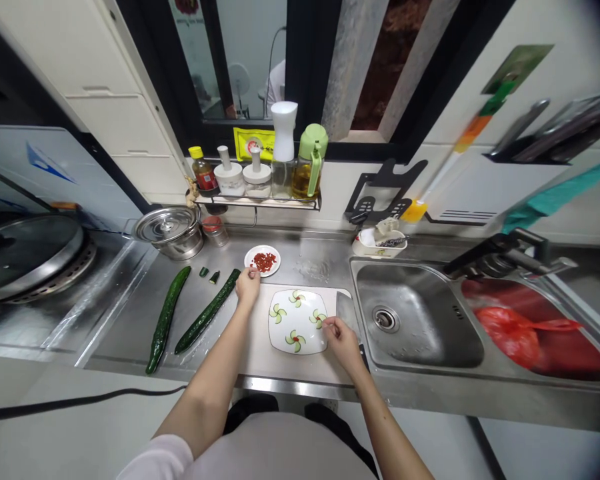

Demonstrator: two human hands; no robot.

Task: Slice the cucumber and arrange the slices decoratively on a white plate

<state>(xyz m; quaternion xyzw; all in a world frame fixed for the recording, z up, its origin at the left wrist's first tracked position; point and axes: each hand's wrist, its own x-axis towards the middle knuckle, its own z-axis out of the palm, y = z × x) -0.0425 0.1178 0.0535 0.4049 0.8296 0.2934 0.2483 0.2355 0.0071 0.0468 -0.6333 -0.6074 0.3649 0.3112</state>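
Pale shirt front (pixel 295 450), cut off below. Square plate (pixel 297 321) on cutting board (pixel 280 369) by tabletop's (pixel 130 320) front edge; holds pinwheels (pixel 295 341) of green slices, red-centred. Right hand (pixel 341 339) at plate's right side, fingertips drawn together; left hand (pixel 249 285) curled at small dish (pixel 250 255) of red bits (pixel 265 261), nearer back edge. Cannot tell whether either grips anything. Lidded pot (pixel 180 243) near back edge, contents hidden. Knife (pixel 347 309) partly covered by right hand.
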